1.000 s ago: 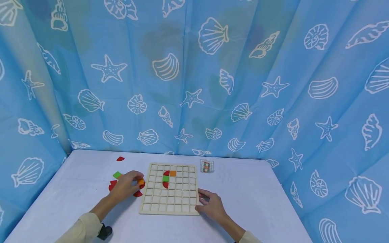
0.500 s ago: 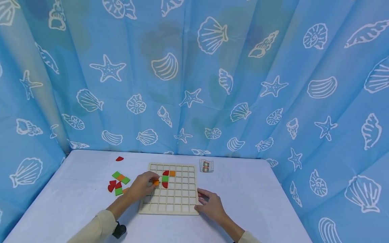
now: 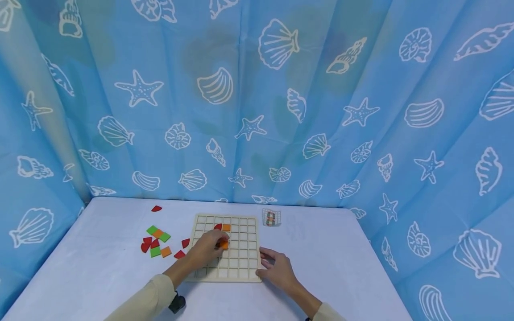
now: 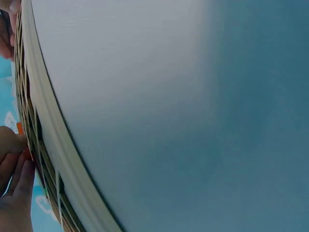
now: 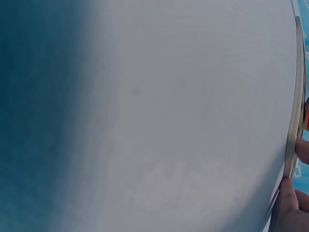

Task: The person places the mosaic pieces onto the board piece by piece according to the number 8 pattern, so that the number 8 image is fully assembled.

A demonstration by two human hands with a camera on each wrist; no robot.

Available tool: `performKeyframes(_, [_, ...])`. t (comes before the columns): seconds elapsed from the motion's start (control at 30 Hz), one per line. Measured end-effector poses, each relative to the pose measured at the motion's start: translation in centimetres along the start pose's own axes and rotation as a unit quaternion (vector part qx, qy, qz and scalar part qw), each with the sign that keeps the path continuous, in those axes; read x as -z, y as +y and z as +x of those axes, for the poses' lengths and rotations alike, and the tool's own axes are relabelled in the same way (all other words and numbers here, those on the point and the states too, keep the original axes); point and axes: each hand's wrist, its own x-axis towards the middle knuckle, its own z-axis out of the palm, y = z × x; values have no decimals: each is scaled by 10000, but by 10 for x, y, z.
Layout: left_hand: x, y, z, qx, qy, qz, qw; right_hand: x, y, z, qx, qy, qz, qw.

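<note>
Evenly lit head view, wrist views — dimmer, hazy

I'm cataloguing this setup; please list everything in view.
Table: one, white, foreground
Curtain: one, blue, behind table
Grid board: one, pale, on table
Quarter-circle tiles: six, red, loose left of board; one on board
Square tiles: three green, two orange, loose left; one orange on board
Held square tile: one, orange, left hand
Pattern card: one, multicoloured, right of board
Sleeves: two, beige, arms
Wrist camera: one clearly visible, black, left wrist
Left hand: one, over board, possibly hiding tiles
Right hand: one, board's right edge
</note>
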Motion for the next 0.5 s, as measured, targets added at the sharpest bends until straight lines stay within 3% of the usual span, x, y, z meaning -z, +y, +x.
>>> performKeyframes(0.5, [0,4,13,81,-86,-28,9999,1,1,0,-6,7,18,10000])
